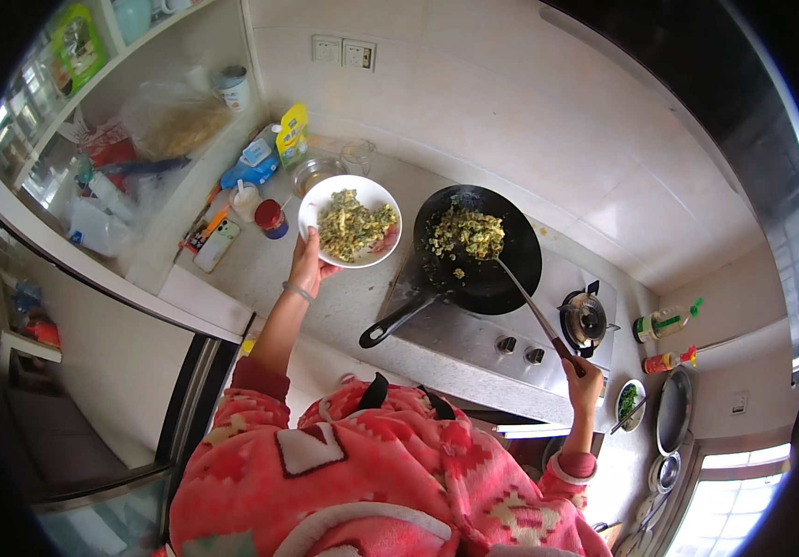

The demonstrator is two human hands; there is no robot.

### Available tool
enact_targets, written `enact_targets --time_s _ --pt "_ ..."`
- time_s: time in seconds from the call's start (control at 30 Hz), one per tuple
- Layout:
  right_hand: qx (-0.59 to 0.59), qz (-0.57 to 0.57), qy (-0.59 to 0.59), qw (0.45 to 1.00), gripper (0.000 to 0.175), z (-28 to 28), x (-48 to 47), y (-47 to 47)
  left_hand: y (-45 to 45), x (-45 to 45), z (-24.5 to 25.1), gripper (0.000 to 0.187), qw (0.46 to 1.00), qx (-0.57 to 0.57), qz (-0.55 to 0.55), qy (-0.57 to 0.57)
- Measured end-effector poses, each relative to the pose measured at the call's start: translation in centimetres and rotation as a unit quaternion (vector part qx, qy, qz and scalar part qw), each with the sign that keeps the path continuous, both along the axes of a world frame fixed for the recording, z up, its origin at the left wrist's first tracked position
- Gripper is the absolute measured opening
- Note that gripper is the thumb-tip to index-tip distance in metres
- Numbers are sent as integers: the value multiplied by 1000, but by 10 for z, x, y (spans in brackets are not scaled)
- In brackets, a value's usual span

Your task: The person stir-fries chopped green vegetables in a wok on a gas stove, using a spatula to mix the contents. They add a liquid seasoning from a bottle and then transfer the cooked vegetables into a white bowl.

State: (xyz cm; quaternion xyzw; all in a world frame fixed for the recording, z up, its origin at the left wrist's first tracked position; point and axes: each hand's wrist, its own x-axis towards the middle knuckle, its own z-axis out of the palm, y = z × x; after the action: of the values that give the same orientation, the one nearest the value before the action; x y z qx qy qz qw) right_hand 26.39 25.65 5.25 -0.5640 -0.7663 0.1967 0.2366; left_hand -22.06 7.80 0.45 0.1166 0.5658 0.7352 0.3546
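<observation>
My left hand (309,264) grips the rim of a white plate (311,209), thumb on top. On the plate lies a heap of cooked egg with chopped greens (350,226). To its right, a black wok (504,289) sits on the steel gas stove (434,334), its handle (399,320) pointing toward me. More egg and greens (472,233) lie in the wok. My right hand (584,381) is closed around the dark handle of a metal spatula (528,299). The spatula's head is at the food in the wok and mostly hidden by it.
Left of the plate stand a red-lidded jar (271,218), a phone (217,245), a glass bowl (317,174) and a yellow pouch (293,136). A bare burner (584,317), two bottles (664,324) (667,361) and a bowl of chopped greens (628,405) are at the right.
</observation>
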Motion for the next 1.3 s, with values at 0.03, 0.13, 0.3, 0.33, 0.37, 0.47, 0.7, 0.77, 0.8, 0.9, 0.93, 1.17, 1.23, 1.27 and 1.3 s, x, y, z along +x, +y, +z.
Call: enact_targets --time_s 0.03,0.13,0.3,0.33,0.37,0.47,0.7,0.77,0.8,0.9,0.93,1.17,1.23,1.27,1.3 --pt "4 3 -2 1000 26 11 3 -4 9 0 1 51 1000 -17 -3 6" --pt "21 4 10 1000 26 48 11 -9 39 5 7 49 999 -27 -39 16" --pt "66 38 12 997 23 114 10 -17 97 29 4 51 993 -40 -112 -25" --pt "110 36 -10 993 23 126 7 -22 108 36 6 52 990 -27 -135 -32" --pt "117 34 -27 992 24 136 4 -24 115 43 7 52 987 -14 -158 -40" --pt "162 63 -67 983 23 158 -14 -33 132 57 4 58 982 26 -185 -21" --pt "308 81 -200 926 21 167 -52 -71 164 73 -1 52 972 22 -229 -47" --pt "347 80 -223 907 21 163 -55 -77 163 72 -1 52 971 32 -232 -54" --pt "372 84 -244 892 21 163 -55 -81 164 72 -1 53 969 39 -234 -62" --pt "434 97 -275 852 24 165 -59 -88 165 73 3 54 965 50 -245 -73" --pt "448 99 -290 840 25 165 -57 -90 165 73 4 55 964 52 -249 -74" --pt "494 121 -316 801 22 180 -75 -96 167 71 6 52 973 45 -221 -57" --pt "488 123 -314 805 22 184 -79 -98 167 68 3 51 974 41 -220 -41" --pt "484 123 -314 807 22 186 -80 -99 167 67 1 51 974 37 -218 -36" --pt "481 124 -316 808 22 188 -81 -100 168 66 0 51 975 34 -217 -33"
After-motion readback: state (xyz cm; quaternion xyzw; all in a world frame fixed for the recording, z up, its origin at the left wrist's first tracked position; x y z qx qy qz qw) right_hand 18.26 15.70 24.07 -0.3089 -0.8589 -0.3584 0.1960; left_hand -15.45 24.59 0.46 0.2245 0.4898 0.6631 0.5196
